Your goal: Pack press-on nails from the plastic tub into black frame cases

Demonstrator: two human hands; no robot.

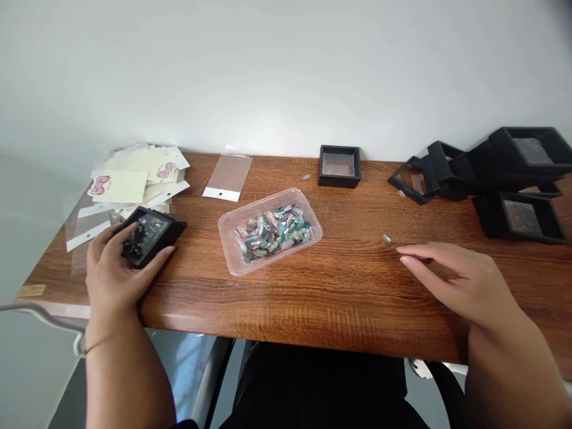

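Observation:
At the left side of the table my left hand (118, 262) is closed around a black box (149, 238) with a clear window, thumb on its near edge and fingers over the top. Dark, shiny contents show behind the window. My right hand (456, 280) hovers at the right, its thumb and index finger slightly apart with nothing visible between them. Just beyond those fingertips lies a small shiny greenish piece (386, 238). A clear plastic tub (226, 247) in the middle holds many glossy green, pink and silver pieces (277, 232).
Bow-printed cards (120, 186) and clear sleeves pile up at the back left. A clear bag (230, 174) lies behind the tub. One black box (339, 179) stands at the back; several more black boxes (480, 161) are stacked at right. A small clear piece (306, 176) lies nearby.

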